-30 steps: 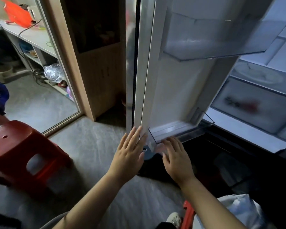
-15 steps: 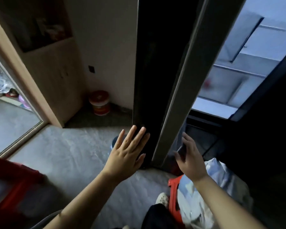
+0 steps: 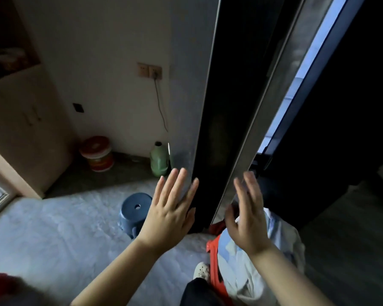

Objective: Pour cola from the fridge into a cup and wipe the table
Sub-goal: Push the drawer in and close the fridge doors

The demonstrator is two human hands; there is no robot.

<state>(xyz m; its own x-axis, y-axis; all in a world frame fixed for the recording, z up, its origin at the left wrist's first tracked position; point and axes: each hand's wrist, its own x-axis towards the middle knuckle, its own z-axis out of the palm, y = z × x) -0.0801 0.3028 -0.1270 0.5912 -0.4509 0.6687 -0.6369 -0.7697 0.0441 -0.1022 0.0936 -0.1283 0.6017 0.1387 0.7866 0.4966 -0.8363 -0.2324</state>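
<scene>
From the head camera, two hands are up in front of one fridge door (image 3: pixel 228 111), which stands a narrow crack ajar, with a lit strip of the fridge (image 3: pixel 296 85) showing to its right. The left hand (image 3: pixel 170 208) lies flat on the door's outer face, fingers straight. The right hand (image 3: pixel 248 219) is spread open at the door's inner edge; blur hides whether it touches.

Two stools stand below: one blue stool (image 3: pixel 135 209) and one red stool (image 3: pixel 212 250) under a pale cloth (image 3: pixel 257 274). By the wall stand one green bottle (image 3: pixel 159 160) and one red-lidded bucket (image 3: pixel 96 153).
</scene>
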